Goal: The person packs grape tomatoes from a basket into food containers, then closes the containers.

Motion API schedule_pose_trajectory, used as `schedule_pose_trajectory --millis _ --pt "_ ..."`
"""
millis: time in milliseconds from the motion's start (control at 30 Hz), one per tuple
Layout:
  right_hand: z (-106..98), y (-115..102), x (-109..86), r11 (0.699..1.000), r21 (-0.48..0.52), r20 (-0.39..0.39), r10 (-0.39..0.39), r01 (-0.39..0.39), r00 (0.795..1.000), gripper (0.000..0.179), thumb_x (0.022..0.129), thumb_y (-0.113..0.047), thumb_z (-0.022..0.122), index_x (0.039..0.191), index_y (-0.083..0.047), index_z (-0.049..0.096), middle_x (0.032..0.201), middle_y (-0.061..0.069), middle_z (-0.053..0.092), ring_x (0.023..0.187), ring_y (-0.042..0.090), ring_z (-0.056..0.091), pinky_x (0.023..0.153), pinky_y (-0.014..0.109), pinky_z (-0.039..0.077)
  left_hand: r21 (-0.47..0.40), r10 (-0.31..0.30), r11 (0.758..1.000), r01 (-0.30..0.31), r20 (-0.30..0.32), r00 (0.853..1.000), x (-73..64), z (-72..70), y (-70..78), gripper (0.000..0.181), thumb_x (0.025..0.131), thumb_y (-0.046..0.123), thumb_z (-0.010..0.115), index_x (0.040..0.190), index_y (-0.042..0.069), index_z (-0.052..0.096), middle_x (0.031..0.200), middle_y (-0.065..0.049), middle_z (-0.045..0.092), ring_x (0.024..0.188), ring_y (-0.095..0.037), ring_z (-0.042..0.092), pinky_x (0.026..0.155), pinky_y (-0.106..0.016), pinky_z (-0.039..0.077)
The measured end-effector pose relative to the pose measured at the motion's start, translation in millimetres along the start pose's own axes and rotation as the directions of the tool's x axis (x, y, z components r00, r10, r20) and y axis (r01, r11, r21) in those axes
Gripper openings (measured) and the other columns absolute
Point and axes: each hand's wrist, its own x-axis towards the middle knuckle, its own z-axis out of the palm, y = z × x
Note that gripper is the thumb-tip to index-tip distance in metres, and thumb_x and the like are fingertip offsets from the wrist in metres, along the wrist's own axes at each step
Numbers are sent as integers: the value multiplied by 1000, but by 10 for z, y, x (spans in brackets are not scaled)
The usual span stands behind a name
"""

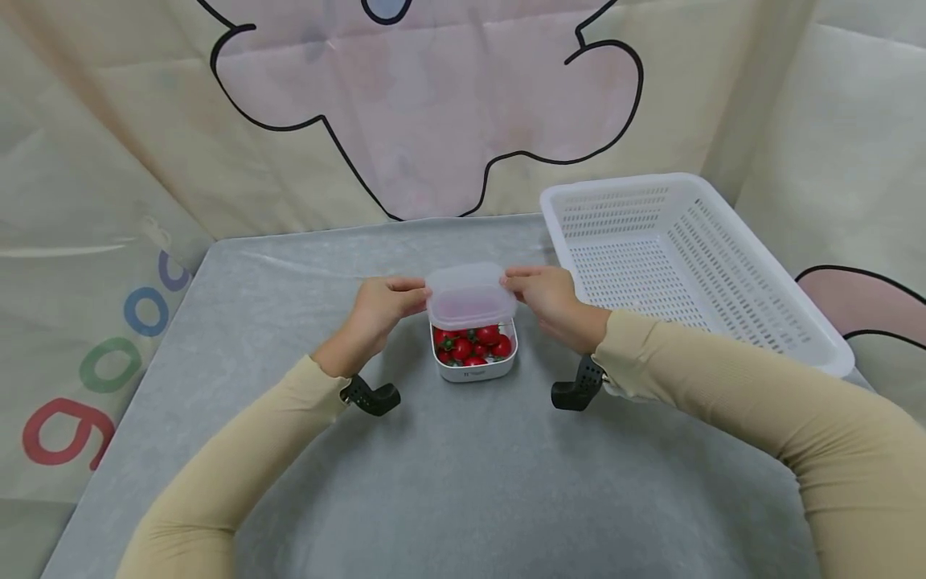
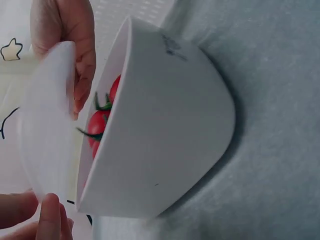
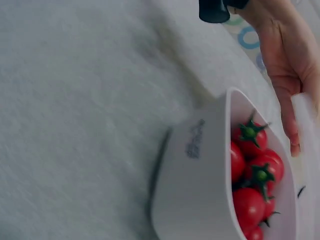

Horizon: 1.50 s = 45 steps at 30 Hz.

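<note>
A white container stands on the table with several red cherry tomatoes in it, some with green stems. Over its far part, a translucent plastic lid is held up and tilted, apart from the near rim. At the lid's left edge, my left hand pinches it between thumb and fingers. My right hand pinches the right edge in the same way. In the left wrist view, the lid shows a gap above the container's wall.
A large white perforated basket stands at the back right, close to my right forearm. Grey cloth covers the table. Printed fabric hangs behind and at both sides.
</note>
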Motion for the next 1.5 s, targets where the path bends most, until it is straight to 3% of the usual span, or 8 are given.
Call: schedule_pose_trajectory --millis 167,300,533,633,867,1133,1400,1500 --pt "28 72 -78 1000 -23 -17 9 -10 1000 38 99 -13 59 136 -5 60 144 9 57 123 22 51 114 37 41 21 14 1000 -15 18 1000 -51 36 -84 40 95 13 67 132 -3 62 137 -17 61 86 -8 70 100 -35 56" --pt "35 107 -137 999 -26 8 25 -25 1000 41 100 -14 57 140 -7 57 149 7 53 134 23 48 119 37 36 30 40 999 -40 8 999 -83 28 -118 41 95 12 67 132 -3 61 138 -18 61 82 -7 70 97 -37 57" --pt "39 179 -181 999 -1 2 37 -37 999 40 100 -12 57 140 -7 57 150 7 52 138 23 47 121 37 35 53 13 998 -14 9 1000 -124 25 -191 39 94 14 69 130 0 64 132 -17 65 73 -5 70 100 -40 56" --pt "53 218 -211 999 21 -8 38 -38 999 40 99 -9 57 139 -4 57 149 9 53 136 23 48 118 37 38 46 29 999 -30 16 999 -146 33 -232 37 93 10 68 128 -2 65 130 -18 66 73 -4 69 95 -40 59" --pt "35 263 -306 999 22 8 36 -36 999 44 100 -9 56 143 -6 53 153 8 48 143 22 41 123 35 30 65 91 994 -92 13 996 -186 54 -290 36 92 13 70 126 0 67 126 -19 69 79 -6 70 87 -33 62" --pt "63 340 -348 1000 16 -9 -4 5 1000 47 98 -5 58 145 -5 50 153 10 48 148 21 33 124 37 29 108 131 985 -133 26 991 -226 111 -307 42 91 8 71 131 -2 62 116 -24 71 77 -10 72 83 -32 62" --pt "117 477 -410 994 102 -50 -30 35 998 45 99 -4 57 144 -4 51 152 10 48 147 19 35 123 35 32 184 157 970 -158 18 987 -237 132 -347 43 91 10 72 131 0 62 112 -21 73 81 -16 75 82 -29 62" --pt "170 589 -404 987 123 -99 -91 102 991 43 98 -7 58 141 -4 54 147 12 53 144 19 41 119 34 37 218 160 963 -155 -2 987 -257 132 -363 45 90 13 73 132 1 62 111 -19 73 84 -19 75 80 -26 61"
